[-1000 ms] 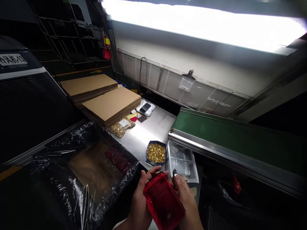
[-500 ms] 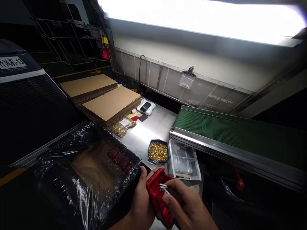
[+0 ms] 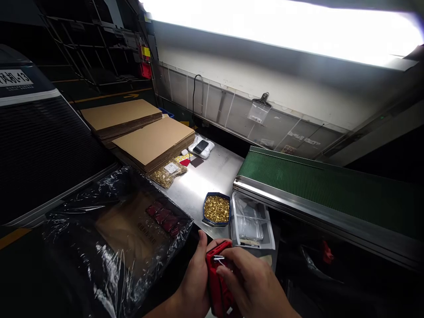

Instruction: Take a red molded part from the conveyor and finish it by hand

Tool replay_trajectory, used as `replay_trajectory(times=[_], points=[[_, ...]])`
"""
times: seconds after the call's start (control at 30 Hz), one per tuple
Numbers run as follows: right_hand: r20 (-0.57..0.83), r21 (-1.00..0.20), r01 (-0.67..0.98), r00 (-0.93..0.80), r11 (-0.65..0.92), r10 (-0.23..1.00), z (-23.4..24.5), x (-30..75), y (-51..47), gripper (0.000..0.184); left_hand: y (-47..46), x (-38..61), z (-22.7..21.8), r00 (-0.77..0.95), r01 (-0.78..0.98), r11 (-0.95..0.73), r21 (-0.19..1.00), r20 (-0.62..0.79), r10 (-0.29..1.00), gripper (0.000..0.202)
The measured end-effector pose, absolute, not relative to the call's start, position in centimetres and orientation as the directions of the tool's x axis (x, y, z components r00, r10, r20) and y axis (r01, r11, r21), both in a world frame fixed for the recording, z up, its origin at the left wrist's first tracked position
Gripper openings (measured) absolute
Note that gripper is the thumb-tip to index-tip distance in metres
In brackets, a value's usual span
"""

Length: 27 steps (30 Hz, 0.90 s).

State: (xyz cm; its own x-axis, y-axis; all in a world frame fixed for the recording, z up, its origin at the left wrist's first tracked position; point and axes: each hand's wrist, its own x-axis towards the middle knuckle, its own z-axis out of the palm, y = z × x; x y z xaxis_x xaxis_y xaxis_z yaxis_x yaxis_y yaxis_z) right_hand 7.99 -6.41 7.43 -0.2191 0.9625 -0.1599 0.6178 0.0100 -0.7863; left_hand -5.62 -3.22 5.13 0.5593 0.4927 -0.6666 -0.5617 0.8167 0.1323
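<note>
Turned edge-on, the red plastic case point(image 3: 216, 282) is clamped by the left hand point(image 3: 195, 285), best held steady against the thin silver tool point(image 3: 218, 258) pinched in the right hand point(image 3: 253, 287).

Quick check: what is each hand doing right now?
Left hand: closed, holding the red case.
Right hand: closed, pinching a small silvery tool against the case.
</note>
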Motion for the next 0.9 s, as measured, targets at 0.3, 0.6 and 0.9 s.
replay_trajectory(times=[0.3, 0.6, 0.9], points=[[-0.11, -0.854, 0.519, -0.258, 0.042, 0.96, 8.2, 9.2, -5.9, 0.019, -3.2, -5.7, 4.5, 0.602, -0.553, 0.823, 0.132, -0.62, 0.504, 0.065], [0.098, -0.577, 0.686, -0.481, 0.444, 0.871, 8.5, 10.9, -4.4, 0.026, -3.1, -5.3, 4.2, 0.73, -0.497, 0.867, -0.038, -0.558, 0.394, 0.064], [0.282, -0.448, 0.678, -0.511, 0.582, 0.812, 8.4, 9.9, -4.2, 0.014, -3.0, -4.8, 2.5, 0.783, -0.541, 0.837, -0.083, -0.414, 0.464, 0.054]])
